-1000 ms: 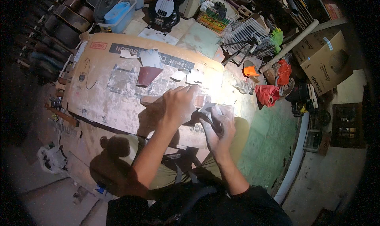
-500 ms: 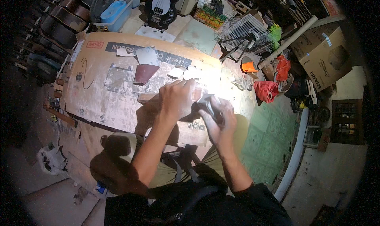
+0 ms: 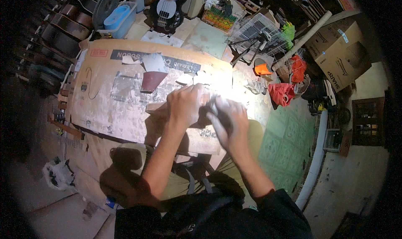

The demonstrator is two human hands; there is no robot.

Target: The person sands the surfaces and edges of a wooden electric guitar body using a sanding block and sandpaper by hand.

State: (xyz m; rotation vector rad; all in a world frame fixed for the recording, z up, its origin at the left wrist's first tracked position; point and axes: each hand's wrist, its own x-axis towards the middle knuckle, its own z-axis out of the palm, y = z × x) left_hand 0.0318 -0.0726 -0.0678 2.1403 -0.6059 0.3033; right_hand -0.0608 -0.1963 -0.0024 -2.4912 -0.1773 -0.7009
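Observation:
My left hand (image 3: pixel 183 104) is closed around a piece of wood (image 3: pixel 154 108), which lies over the cardboard-covered work surface (image 3: pixel 98 117). One end sticks out left of the hand, and a brown part shows by its fingertips. Close by on the right, my right hand (image 3: pixel 231 121) pinches a folded greyish sheet (image 3: pixel 214 106), apparently sandpaper, against the wood's right end. Its fingers hide most of that sheet, and glare washes out the spot. Beyond the hands lie a maroon sandpaper piece (image 3: pixel 153 81), a pale grey sheet (image 3: pixel 155 63) and several white scraps (image 3: pixel 184 79).
An electric bass guitar (image 3: pixel 167 10) stands at the back, near a blue tub (image 3: pixel 118 19). A wire rack (image 3: pixel 255 31), an orange object (image 3: pixel 263 69) and a red bag (image 3: pixel 280 93) are at the right. Further right sits a large cardboard box (image 3: pixel 341 56).
My right hand has shifted slightly and turned, so its fingers now cover more of the folded sheet. The left hand keeps its hold on the wood. The whole view has tilted a little.

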